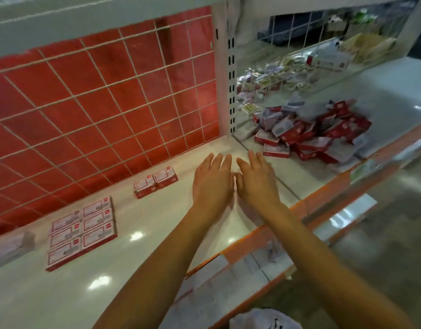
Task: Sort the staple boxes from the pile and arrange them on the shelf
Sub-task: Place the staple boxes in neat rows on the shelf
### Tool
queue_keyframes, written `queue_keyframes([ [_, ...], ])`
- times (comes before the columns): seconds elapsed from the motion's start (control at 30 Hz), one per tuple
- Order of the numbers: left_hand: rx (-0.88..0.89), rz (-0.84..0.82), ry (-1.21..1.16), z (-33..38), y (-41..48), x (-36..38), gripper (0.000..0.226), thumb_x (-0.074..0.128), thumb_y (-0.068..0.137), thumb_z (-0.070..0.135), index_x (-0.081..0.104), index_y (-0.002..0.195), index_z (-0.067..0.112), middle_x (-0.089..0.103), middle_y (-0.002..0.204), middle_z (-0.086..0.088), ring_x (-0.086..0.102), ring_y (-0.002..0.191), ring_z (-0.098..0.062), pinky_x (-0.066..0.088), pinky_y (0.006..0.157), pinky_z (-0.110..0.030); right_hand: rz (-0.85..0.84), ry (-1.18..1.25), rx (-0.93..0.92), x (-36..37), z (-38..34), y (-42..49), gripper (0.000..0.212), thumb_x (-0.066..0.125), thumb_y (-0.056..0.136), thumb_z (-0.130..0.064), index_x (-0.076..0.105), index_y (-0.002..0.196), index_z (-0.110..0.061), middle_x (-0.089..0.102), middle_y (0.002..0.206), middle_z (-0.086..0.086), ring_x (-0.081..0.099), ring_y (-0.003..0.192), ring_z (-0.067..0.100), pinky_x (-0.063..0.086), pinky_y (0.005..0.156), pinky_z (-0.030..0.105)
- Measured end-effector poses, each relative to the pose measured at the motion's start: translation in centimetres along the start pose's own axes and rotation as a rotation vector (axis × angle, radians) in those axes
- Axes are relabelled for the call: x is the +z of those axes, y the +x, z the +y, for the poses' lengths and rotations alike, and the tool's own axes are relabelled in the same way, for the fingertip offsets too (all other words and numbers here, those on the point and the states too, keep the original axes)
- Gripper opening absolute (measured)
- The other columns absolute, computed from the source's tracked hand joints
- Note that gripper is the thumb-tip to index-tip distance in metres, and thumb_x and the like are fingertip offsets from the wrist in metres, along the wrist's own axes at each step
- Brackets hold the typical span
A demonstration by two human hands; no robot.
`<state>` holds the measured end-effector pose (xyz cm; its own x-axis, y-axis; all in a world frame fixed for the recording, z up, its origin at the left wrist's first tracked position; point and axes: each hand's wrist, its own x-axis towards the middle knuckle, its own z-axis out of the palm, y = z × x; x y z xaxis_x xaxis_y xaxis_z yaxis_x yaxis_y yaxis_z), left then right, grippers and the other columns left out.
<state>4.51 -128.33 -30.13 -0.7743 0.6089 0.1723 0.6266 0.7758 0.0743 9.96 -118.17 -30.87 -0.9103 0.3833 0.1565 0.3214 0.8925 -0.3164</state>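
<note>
A jumbled pile of red-and-white staple boxes [314, 136] lies on the right part of the white shelf [138, 262]. On the left, several larger boxes [82, 230] lie flat in a neat block, and two small boxes [155, 181] sit side by side further back. My left hand [213, 181] and my right hand [257, 180] hover side by side over the shelf's middle, fingers straight and spread, holding nothing. Both are apart from the pile and from the arranged boxes.
A white wire grid over a red backing [98, 98] closes the shelf's back. A slotted white upright [228, 74] divides the two bays. Packets of small goods [271, 79] lie behind the pile. An orange price rail [264, 241] edges the front.
</note>
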Motion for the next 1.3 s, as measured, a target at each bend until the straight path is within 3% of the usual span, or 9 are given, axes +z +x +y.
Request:
queue_keyframes([
  [0.13,0.084,0.024,-0.038,4.0,2.8,1.0,0.052,0.046,0.096,0.031,0.037,0.145,0.016,0.041,0.148,-0.008,0.032,0.138,-0.029,0.026,0.112,-0.038,0.128,0.065,0.045,-1.5,4.6,1.1,0.041,0.049,0.09,-0.021,0.055,0.127,-0.006,0.042,0.139,0.023,0.038,0.13,0.039,0.031,0.107,0.046],
  [0.27,0.156,0.112,-0.125,7.4,5.1,1.4,0.052,0.069,0.079,0.025,0.057,0.126,0.009,0.062,0.12,-0.012,0.056,0.108,-0.033,0.048,0.085,-0.038,0.333,0.079,0.091,-3.1,8.7,1.9,0.031,0.06,0.081,-0.013,0.063,0.112,-0.007,0.057,0.119,0.016,0.052,0.112,0.035,0.035,0.098,0.038],
  [0.37,0.166,0.107,-0.165,9.2,7.0,1.5,0.055,0.068,0.08,0.024,0.052,0.13,0.007,0.061,0.121,-0.013,0.055,0.11,-0.035,0.048,0.086,-0.041,0.517,0.088,0.082,-4.4,11.1,2.2,0.025,0.061,0.079,-0.006,0.066,0.103,-0.007,0.062,0.107,0.014,0.056,0.1,0.033,0.034,0.089,0.031],
  [0.47,0.158,0.119,-0.194,10.4,8.9,1.7,0.054,0.06,0.088,0.029,0.046,0.134,0.006,0.057,0.126,-0.015,0.052,0.114,-0.036,0.046,0.089,-0.043,0.613,0.08,0.043,-5.7,13.4,2.4,0.021,0.063,0.075,-0.001,0.065,0.096,-0.001,0.062,0.101,0.019,0.055,0.088,0.036,0.04,0.079,0.038],
  [0.6,0.091,0.051,-0.196,11.7,11.4,1.2,0.063,0.056,0.091,0.027,0.028,0.144,0.008,0.043,0.14,-0.014,0.039,0.128,-0.033,0.036,0.103,-0.04,0.454,0.059,0.079,-7.1,14.9,3.7,0.041,0.042,0.075,-0.028,0.064,0.098,-0.002,0.063,0.099,0.019,0.057,0.093,0.038,0.042,0.083,0.04],
  [0.7,0.085,-0.053,-0.218,11.6,13.5,1.2,0.068,0.058,0.089,0.019,0.022,0.146,0.013,0.042,0.139,-0.017,0.04,0.126,-0.037,0.042,0.098,-0.046,0.29,0.034,0.136,-7.8,14.7,4.6,0.06,0.036,0.074,-0.041,0.061,0.114,-0.003,0.06,0.116,0.018,0.049,0.114,0.039,0.037,0.097,0.046],
  [0.87,0.172,-0.181,-0.331,11.2,15.0,1.7,0.067,0.06,0.083,0.012,0.029,0.143,0.015,0.054,0.124,-0.022,0.057,0.105,-0.04,0.05,0.076,-0.044,0.169,-0.073,0.121,-6.9,15.0,6.5,0.047,0.056,0.086,-0.033,0.05,0.127,-0.009,0.053,0.131,0.013,0.038,0.128,0.031,0.019,0.11,0.041],
  [1.17,0.082,-0.116,-0.416,10.4,15.1,1.9,0.051,0.063,0.085,0.014,0.043,0.131,0.013,0.053,0.124,-0.013,0.057,0.106,-0.029,0.05,0.081,-0.04,0.223,0.024,0.108,-6.6,15.1,6.7,0.044,0.065,0.08,-0.021,0.056,0.121,-0.007,0.055,0.123,0.015,0.043,0.123,0.034,0.018,0.112,0.044],
  [1.3,-0.003,-0.15,-0.47,9.5,13.9,1.7,0.06,0.067,0.082,0.019,0.042,0.136,0.015,0.046,0.128,-0.013,0.047,0.115,-0.029,0.04,0.087,-0.031,0.245,0.148,0.057,-6.9,14.6,6.1,0.041,0.066,0.081,-0.016,0.059,0.12,-0.008,0.054,0.122,0.012,0.048,0.118,0.031,0.033,0.104,0.04],
])
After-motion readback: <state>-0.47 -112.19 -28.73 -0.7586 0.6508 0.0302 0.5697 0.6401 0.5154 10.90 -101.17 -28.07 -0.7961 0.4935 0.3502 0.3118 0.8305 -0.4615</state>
